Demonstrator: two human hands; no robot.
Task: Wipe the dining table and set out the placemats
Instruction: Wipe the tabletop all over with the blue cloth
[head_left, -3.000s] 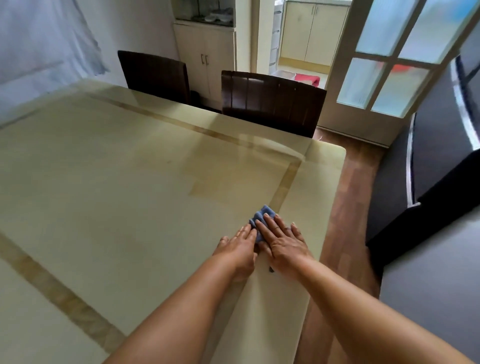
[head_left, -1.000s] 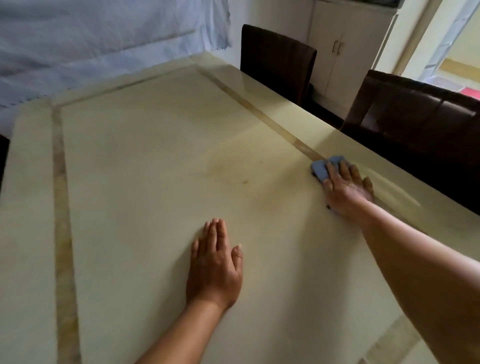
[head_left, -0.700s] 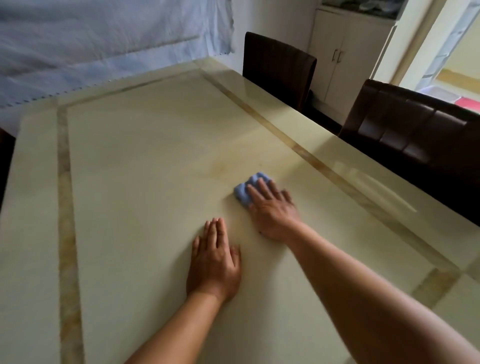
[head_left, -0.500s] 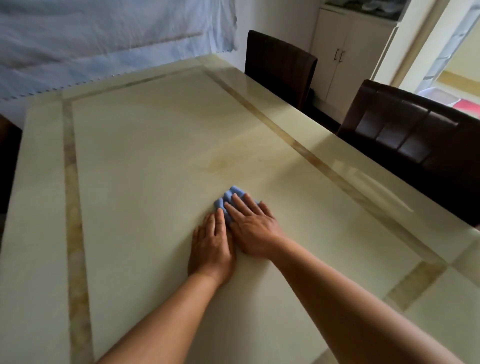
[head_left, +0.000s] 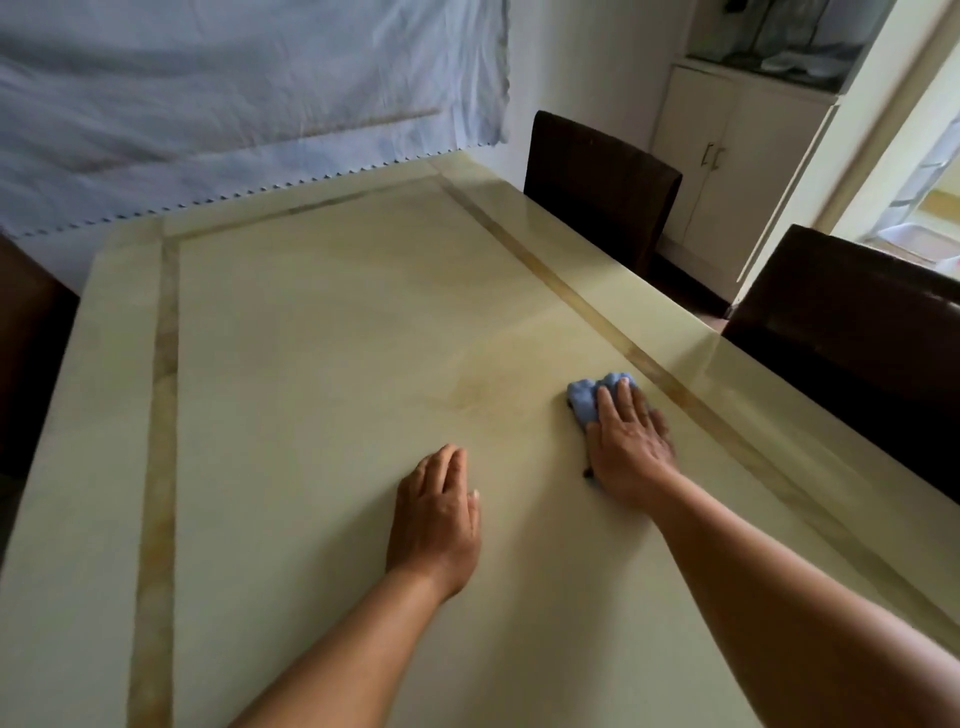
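Observation:
A glossy cream dining table with a tan inlay border fills the view. My right hand lies flat on a small blue cloth, pressing it onto the tabletop just inside the right inlay stripe; only the cloth's far end shows past my fingers. My left hand rests palm down on the bare table, fingers together, about a hand's width to the left of the cloth and nearer to me. It holds nothing. No placemats are in view.
Two dark brown chairs stand along the table's right side, one far and one near. A pale sheet hangs on the wall behind the far edge. A cream cabinet stands at the back right.
My right hand has slid the blue cloth away from my left hand, rightward toward the inlay stripe, after sweeping it in beside that hand. The left hand has stayed put.

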